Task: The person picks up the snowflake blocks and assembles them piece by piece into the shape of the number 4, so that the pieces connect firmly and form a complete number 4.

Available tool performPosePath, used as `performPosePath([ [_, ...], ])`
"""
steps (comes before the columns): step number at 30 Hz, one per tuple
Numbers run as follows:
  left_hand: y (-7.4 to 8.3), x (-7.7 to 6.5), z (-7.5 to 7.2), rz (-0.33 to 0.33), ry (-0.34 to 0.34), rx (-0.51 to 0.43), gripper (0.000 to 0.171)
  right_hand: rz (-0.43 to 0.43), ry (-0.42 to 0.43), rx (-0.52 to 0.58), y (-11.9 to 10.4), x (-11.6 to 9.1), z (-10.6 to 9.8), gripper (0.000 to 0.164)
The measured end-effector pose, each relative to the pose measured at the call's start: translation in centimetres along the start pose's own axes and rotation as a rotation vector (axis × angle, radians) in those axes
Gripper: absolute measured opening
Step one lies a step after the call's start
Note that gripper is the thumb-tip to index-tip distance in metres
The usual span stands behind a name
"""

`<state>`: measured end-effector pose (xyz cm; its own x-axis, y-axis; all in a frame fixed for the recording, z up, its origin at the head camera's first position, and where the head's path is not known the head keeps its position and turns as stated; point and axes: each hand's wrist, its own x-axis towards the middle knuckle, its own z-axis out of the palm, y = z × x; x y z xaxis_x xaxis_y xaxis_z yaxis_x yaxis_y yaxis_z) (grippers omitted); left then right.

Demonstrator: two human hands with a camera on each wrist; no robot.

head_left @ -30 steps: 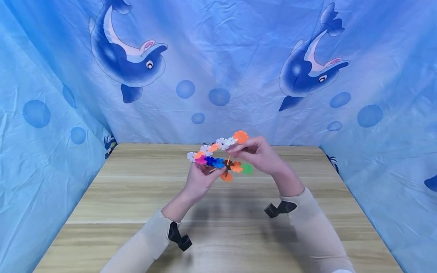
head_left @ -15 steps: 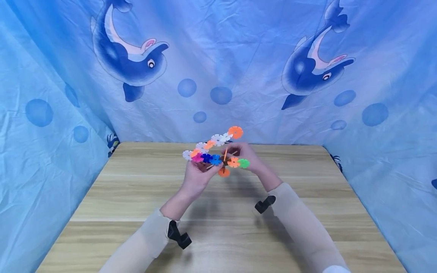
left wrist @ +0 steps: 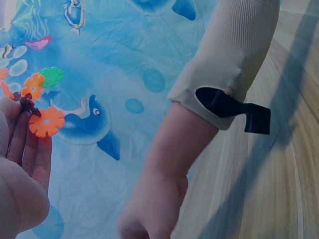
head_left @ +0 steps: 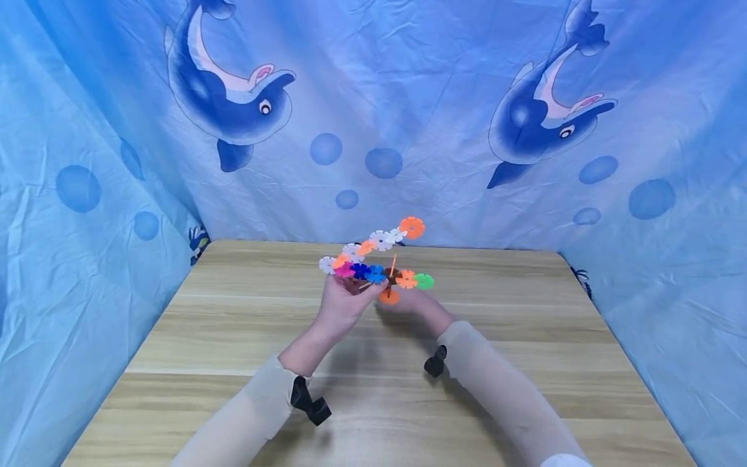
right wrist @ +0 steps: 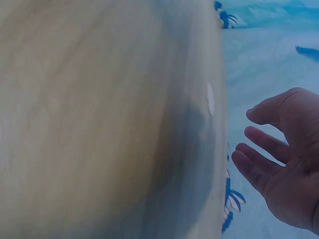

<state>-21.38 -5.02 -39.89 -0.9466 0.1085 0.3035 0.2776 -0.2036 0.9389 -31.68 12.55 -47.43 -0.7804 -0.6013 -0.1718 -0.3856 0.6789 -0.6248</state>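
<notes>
My left hand grips a chain of interlocking plastic flower discs, held up over the table. One arm of the chain runs through pink, blue and brown discs to an orange one and a green disc. A second arm, white and orange, slants up to a large orange disc. In the left wrist view, the fingers lie behind the brown disc and an orange disc. My right hand holds nothing, its fingers loosely bent and apart. In the head view it is partly hidden behind the chain's lower orange disc.
The wood-grain table spreads beneath both arms. Blue cloth printed with dolphins and bubbles stands behind it and along both sides. Each wrist carries a black camera mount. A small white patch shows near the table edge.
My right hand has come away from the upper orange and white discs, moving down and left behind the chain. The left hand keeps its grip on the chain, almost in place.
</notes>
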Motion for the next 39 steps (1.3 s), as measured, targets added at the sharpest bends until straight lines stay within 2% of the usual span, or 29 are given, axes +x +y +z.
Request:
performPosePath([
  [2,0.1,0.0,0.0,0.007,-0.003,-0.008,0.057,0.019,0.012,0.033,-0.4,0.2,0.6,0.051],
  [4,0.1,0.0,0.1,0.013,-0.001,-0.009,0.053,0.029,0.016,0.028,-0.9,0.5,1.1,0.049],
  [7,0.1,-0.1,0.1,0.013,0.002,-0.007,0.048,0.007,-0.016,-0.092,-1.2,1.2,1.9,0.050],
  [9,0.1,-0.1,0.0,0.010,0.002,0.004,0.038,-0.016,-0.032,-0.197,-1.0,1.6,2.5,0.049],
  [12,0.0,-0.1,-0.2,0.003,-0.008,0.028,0.028,-0.057,-0.002,-0.298,0.4,2.4,3.6,0.048],
  [16,0.1,-0.2,-0.5,0.000,-0.012,0.044,0.030,-0.054,0.088,-0.244,0.9,2.1,3.9,0.043],
  [18,0.3,-0.1,-0.6,-0.006,-0.008,0.047,0.035,-0.027,0.110,-0.211,0.2,1.4,3.5,0.043],
  [26,0.4,-0.1,-1.0,-0.003,-0.006,0.067,0.048,-0.045,0.138,-0.146,0.3,1.1,3.3,0.041],
  [30,0.3,-0.2,-1.2,-0.002,-0.012,0.062,0.046,0.003,0.146,-0.161,0.6,0.8,3.2,0.041],
  [35,0.2,-0.1,-1.4,-0.005,-0.014,0.060,0.046,0.085,0.188,-0.162,1.4,-0.1,2.5,0.049],
  [37,0.1,0.0,-1.4,-0.008,-0.002,0.060,0.042,0.086,0.213,-0.152,1.8,-0.6,2.2,0.043],
  [39,0.1,0.1,-1.4,-0.014,0.008,0.065,0.038,0.057,0.244,-0.157,2.4,-1.1,1.9,0.029],
])
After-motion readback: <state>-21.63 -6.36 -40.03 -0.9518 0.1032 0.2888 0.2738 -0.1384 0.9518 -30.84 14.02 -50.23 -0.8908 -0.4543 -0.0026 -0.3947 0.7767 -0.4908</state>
